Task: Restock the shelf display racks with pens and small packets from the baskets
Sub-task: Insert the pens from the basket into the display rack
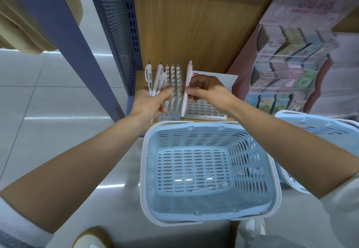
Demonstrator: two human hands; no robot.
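My left hand (149, 103) grips a bunch of white pens (156, 78) that stick up above it. My right hand (206, 90) pinches one white pen (186, 86), held upright beside the pen display rack (173, 92) on the wooden shelf. The rack stands between my two hands, and rows of pens fill its left part. To its right lies a white grid tray (206, 109) with open slots. Below my hands sits a light blue basket (204, 129) holding a single clear pen (209, 186) at its bottom.
A second blue basket (318, 125) stands at the right, small packets inside it. A pink cardboard rack (287, 57) full of small packets leans at the right of the shelf. A blue perforated shelf upright (116, 34) borders the left. Grey floor tiles lie below.
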